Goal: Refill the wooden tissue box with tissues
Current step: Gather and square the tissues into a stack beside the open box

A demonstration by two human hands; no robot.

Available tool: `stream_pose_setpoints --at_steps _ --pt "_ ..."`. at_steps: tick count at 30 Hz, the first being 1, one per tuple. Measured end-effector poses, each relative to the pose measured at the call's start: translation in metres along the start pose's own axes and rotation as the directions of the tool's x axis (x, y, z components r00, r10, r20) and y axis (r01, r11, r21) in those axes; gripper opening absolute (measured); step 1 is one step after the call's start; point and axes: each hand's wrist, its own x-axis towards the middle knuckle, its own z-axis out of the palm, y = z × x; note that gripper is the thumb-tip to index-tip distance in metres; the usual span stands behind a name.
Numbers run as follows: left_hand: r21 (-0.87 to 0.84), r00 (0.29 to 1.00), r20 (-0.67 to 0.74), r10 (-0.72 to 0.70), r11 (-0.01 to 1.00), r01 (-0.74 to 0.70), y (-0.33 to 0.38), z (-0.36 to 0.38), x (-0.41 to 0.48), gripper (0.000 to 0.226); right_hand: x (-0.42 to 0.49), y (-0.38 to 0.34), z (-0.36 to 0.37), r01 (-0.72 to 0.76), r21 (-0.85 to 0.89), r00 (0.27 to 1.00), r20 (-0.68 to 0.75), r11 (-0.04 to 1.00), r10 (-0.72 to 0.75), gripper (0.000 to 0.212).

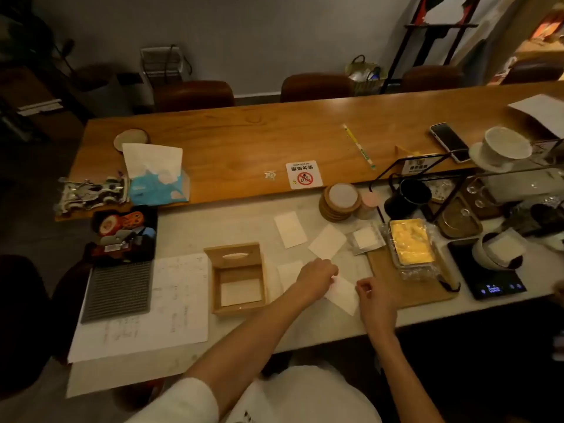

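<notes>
The wooden tissue box [238, 280] lies open on the pale counter, its slotted lid [233, 254] tipped up at the back and a white tissue lying flat inside. Just right of it both hands pinch one folded white tissue [343, 296]: my left hand [316, 277] holds its upper left corner, my right hand [374, 296] its right edge. More folded tissues lie loose on the counter: one [290, 229] farther back, one [327, 241] right of it, and one [288, 274] partly under my left wrist.
A blue tissue pack [157, 181] stands at the back left beside a toy car. Printed papers [158, 303] and a grey ribbed mat [119, 290] lie left of the box. Right are a wooden board [393, 276], yellow packet, scale [485, 273], cups, coasters [340, 203].
</notes>
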Motion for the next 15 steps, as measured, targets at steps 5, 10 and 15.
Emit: stream_pose_setpoints --at_steps 5,10,15 --pt "0.204 0.998 0.019 0.053 0.977 -0.056 -0.001 0.005 0.022 0.032 0.018 0.014 0.009 0.085 -0.129 0.986 0.156 0.988 -0.064 0.025" --pt "0.256 0.999 -0.011 0.031 0.966 -0.027 0.004 0.014 0.025 0.038 0.029 0.019 0.015 0.069 -0.167 0.978 0.206 0.984 -0.033 0.024" --pt "0.285 0.999 -0.043 0.000 0.958 0.012 0.018 0.016 0.027 0.039 0.042 0.029 0.017 0.138 -0.147 0.948 0.306 0.979 -0.088 0.010"
